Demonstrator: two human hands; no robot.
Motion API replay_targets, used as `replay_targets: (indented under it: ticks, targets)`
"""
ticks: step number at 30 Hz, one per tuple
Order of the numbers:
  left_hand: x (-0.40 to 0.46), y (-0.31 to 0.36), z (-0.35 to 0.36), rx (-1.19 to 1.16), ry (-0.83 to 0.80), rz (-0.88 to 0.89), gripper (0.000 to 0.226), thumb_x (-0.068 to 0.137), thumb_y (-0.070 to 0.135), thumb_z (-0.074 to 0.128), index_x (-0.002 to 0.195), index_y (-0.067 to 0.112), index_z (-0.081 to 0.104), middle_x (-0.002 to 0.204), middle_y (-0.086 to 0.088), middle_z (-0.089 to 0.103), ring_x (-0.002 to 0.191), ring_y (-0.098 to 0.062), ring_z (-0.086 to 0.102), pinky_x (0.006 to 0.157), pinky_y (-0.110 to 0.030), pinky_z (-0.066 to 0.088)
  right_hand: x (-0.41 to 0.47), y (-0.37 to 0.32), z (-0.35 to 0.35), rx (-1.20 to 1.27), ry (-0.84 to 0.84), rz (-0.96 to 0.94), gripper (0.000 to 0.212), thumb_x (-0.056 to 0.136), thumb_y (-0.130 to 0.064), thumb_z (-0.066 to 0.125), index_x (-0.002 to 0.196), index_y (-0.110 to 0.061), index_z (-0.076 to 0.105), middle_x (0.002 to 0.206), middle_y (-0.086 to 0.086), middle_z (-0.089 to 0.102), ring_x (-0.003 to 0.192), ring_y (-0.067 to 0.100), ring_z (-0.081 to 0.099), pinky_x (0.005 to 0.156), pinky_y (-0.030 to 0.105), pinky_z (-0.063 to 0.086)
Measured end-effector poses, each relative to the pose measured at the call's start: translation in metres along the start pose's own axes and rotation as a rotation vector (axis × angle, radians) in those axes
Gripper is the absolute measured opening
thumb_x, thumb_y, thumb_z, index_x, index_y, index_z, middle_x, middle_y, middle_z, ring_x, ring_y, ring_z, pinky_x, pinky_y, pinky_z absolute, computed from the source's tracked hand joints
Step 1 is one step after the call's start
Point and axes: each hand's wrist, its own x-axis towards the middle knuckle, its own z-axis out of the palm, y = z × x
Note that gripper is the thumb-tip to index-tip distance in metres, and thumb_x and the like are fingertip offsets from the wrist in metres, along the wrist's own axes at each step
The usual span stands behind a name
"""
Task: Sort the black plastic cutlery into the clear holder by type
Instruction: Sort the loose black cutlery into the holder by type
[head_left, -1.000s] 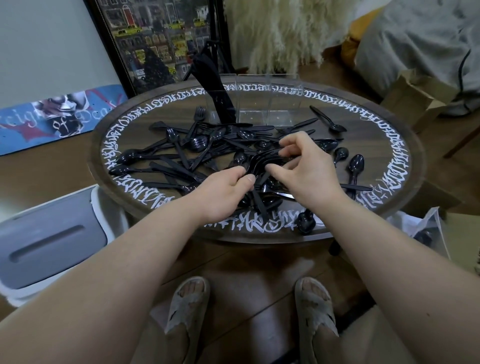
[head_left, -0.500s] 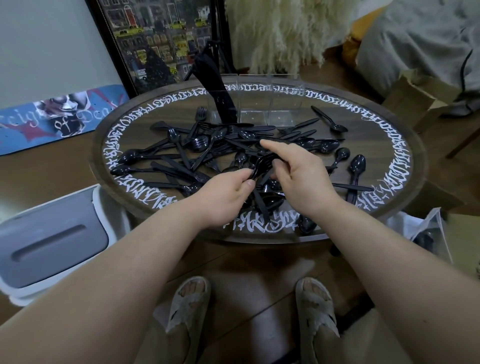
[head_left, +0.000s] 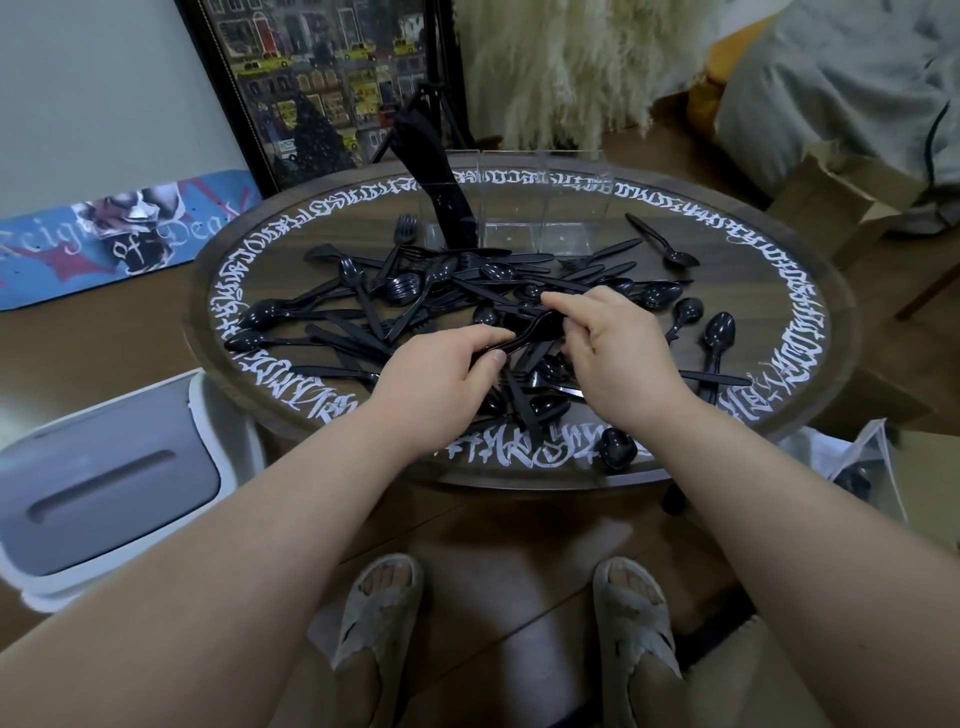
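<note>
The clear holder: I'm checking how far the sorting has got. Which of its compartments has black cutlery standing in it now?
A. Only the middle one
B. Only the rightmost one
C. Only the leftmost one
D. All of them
C: in the clear holder a bundle of black cutlery stands tilted in the leftmost compartment, while the other compartments show only clear walls and the table behind.

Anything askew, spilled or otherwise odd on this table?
Only the left compartment of the clear holder is filled, its cutlery leaning left. One spoon overhangs the table near edge. Otherwise just an unsorted pile.
</note>
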Motion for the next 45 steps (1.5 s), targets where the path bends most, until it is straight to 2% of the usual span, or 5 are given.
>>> replay_targets:
  ticks: [6,13,21,30,45]
  targets:
    - [-0.001,0.008,-0.001,0.02,0.086,0.037,0.035,0.1,0.025,0.041,0.131,0.034,0.056,0.099,0.011,0.066,0.081,-0.008,0.058,0.081,-0.03,0.046,0.004,-0.001,-0.003,0.14,0.022,0.091,0.035,0.099,-0.01,0.045,0.13,-0.018,0.059,0.096,-0.006,0.056,0.09,0.013,0.057,0.083,0.017,0.041]
    - [0.004,0.011,0.003,-0.035,0.107,0.025,0.036,0.1,0.021,0.04,0.13,0.034,0.056,0.091,0.013,0.06,0.077,-0.006,0.053,0.079,-0.029,0.044,0.003,-0.008,-0.012,1.005,0.067,0.487,0.017,0.093,0.0,0.055,0.093,-0.011,0.068,0.079,0.004,0.064,0.068,0.009,0.059,0.068,0.021,0.052]
    - [0.026,0.006,-0.007,0.143,0.161,0.052,0.046,0.1,0.022,0.04,0.146,0.025,0.036,0.141,0.003,0.044,0.129,-0.019,0.034,0.106,-0.029,0.027,0.023,-0.01,-0.027,0.841,0.292,0.416,0.024,0.091,-0.004,0.058,0.089,-0.025,0.07,0.074,-0.004,0.07,0.071,0.009,0.064,0.079,0.03,0.056]
    - [0.126,-0.01,-0.041,0.46,0.147,0.103,0.056,0.098,0.021,0.043,0.15,0.016,0.023,0.156,0.0,0.024,0.139,-0.026,0.021,0.111,-0.049,0.029,0.11,-0.007,-0.058,0.204,0.566,0.028,0.027,0.093,-0.013,0.055,0.116,-0.01,0.069,0.107,0.003,0.071,0.1,0.012,0.063,0.093,0.016,0.043]
    - [0.166,-0.035,-0.017,0.647,0.006,0.084,0.063,0.097,0.034,0.04,0.151,0.018,0.012,0.16,0.004,0.007,0.143,-0.022,0.009,0.106,-0.046,0.025,0.183,0.037,0.004,-0.339,0.006,-0.053,0.037,0.098,-0.014,0.042,0.132,-0.017,0.056,0.134,0.003,0.055,0.118,0.029,0.044,0.098,0.033,0.035]
